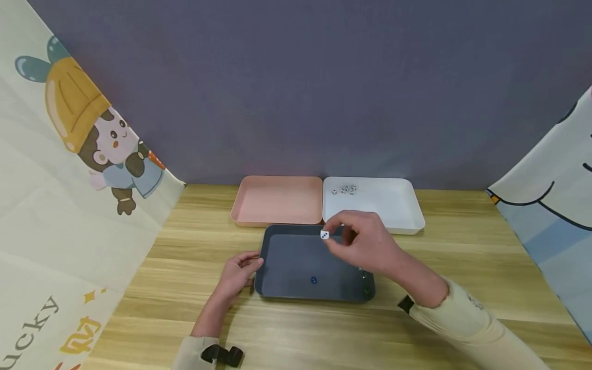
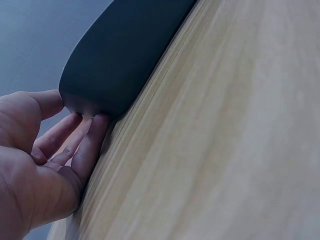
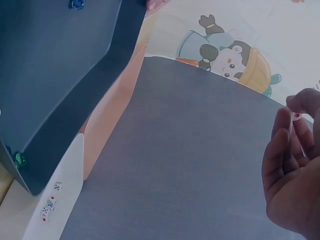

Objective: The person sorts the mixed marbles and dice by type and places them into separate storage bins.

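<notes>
Right hand [image 1: 365, 240]: white die [image 1: 325, 235] pinched between thumb and fingertips, up over the dark tray [image 1: 289, 257]. Left hand [image 1: 237, 273]: gripping that tray's left edge. Blue piece [image 1: 313, 280] in the tray near side, green pieces [image 1: 366, 291] near right. Far right on the desk [image 1: 185, 267]: white tray [image 1: 398, 205] with more dice [image 1: 351, 189]; far left, pink tray [image 1: 279, 198]. I'd call this mid-transfer, sorting dice; next move likely needs a short carry far-right, then release.
</notes>
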Demonstrator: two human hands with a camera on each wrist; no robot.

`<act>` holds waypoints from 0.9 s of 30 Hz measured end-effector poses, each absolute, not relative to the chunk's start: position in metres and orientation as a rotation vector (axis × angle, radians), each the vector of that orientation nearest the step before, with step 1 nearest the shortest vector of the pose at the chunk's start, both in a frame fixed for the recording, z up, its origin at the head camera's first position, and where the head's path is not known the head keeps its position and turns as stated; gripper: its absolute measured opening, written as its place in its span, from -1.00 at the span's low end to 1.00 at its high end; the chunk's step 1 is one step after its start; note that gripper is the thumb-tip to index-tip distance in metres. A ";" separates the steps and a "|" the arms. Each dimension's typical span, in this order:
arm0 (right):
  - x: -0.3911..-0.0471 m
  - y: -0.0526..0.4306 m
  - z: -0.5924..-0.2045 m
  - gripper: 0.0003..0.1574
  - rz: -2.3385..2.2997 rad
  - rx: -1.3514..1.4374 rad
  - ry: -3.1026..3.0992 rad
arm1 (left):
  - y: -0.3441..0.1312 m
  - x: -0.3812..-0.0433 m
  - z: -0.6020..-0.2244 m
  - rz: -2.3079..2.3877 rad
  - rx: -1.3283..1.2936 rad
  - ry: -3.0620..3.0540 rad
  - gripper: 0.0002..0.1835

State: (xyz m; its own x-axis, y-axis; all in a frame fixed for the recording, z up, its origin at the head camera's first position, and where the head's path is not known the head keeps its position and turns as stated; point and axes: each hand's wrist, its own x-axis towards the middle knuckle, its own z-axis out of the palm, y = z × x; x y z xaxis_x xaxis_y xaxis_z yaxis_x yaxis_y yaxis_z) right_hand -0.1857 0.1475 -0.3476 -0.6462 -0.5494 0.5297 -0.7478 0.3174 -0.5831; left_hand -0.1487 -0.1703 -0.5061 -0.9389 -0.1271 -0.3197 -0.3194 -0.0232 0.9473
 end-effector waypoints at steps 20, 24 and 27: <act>-0.183 0.148 -0.346 -0.73 1.313 1.202 -2.285 | -0.169 -0.146 -0.507 2.091 -0.482 2.097 -0.60; -0.196 0.150 -0.351 -0.76 1.261 1.138 -2.332 | -0.169 -0.147 -0.507 2.092 -0.475 2.115 -0.60; -0.215 0.156 -0.360 -0.80 1.225 1.049 -2.403 | -0.168 -0.149 -0.507 2.105 -0.478 2.106 -0.61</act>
